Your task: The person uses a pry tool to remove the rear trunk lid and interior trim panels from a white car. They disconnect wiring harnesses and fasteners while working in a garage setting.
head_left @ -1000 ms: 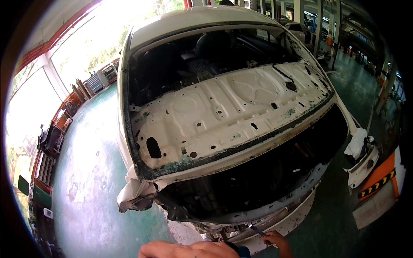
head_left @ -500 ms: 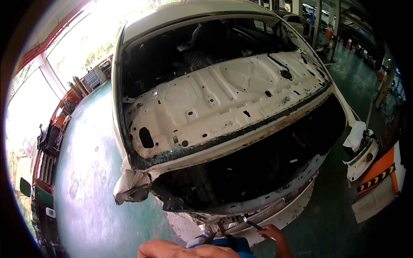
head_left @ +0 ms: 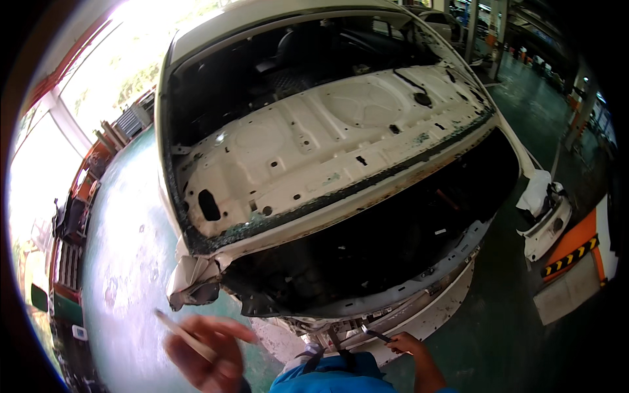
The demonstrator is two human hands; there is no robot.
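Note:
My left hand (head_left: 206,350), blurred and raised at the lower left, grips a slim pale stick (head_left: 175,327) that points up-left. My right hand (head_left: 405,347) is closed on a dark-handled tool (head_left: 373,333) with a short metal end, by the lower rear edge of a cream car. The car's bare rear shelf panel (head_left: 308,150) has holes and flaking dark sealant along its edge; the rear window has no glass. Below it gapes the dark trunk opening (head_left: 347,249), with a crumpled left corner (head_left: 193,278). My blue clothing (head_left: 327,376) shows at the bottom.
Carts and tool chests (head_left: 69,255) line the bright open left side, with cylinders (head_left: 110,134) farther back. A detached cream body part (head_left: 544,232) lies at the right beside an orange stand (head_left: 567,242) with a striped strip. Behind are pillars and another car (head_left: 438,26).
My left hand with the pale stick has risen into view. The car sits higher and slightly further left in the picture. My right hand still holds its tool, now a little higher.

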